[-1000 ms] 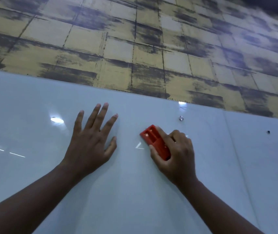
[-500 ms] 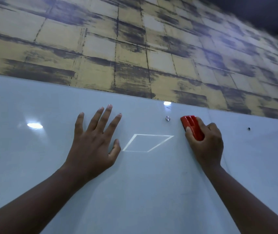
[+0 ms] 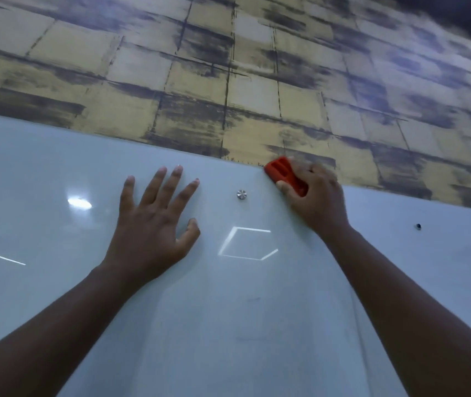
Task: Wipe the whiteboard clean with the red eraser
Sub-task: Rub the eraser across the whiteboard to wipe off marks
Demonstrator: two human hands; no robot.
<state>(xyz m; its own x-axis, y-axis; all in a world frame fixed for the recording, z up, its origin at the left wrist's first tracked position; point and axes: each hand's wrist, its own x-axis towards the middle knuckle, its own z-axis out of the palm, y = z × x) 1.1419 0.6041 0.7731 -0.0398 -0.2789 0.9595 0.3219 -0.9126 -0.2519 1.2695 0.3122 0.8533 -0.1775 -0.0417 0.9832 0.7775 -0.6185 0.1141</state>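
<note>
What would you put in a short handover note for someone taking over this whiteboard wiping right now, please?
Left hand: open, flat on the whiteboard, fingers spread, bracing.
Right hand: shut on the red eraser, pressed at the board's top edge, just right of the round metal stud.
Done: the area in view looks nearly clean; the bright lines are reflections.
Left: a few faint smudges low between the arms; a small dark dot far right may be a fixing. Board beyond the view is unchecked.
</note>
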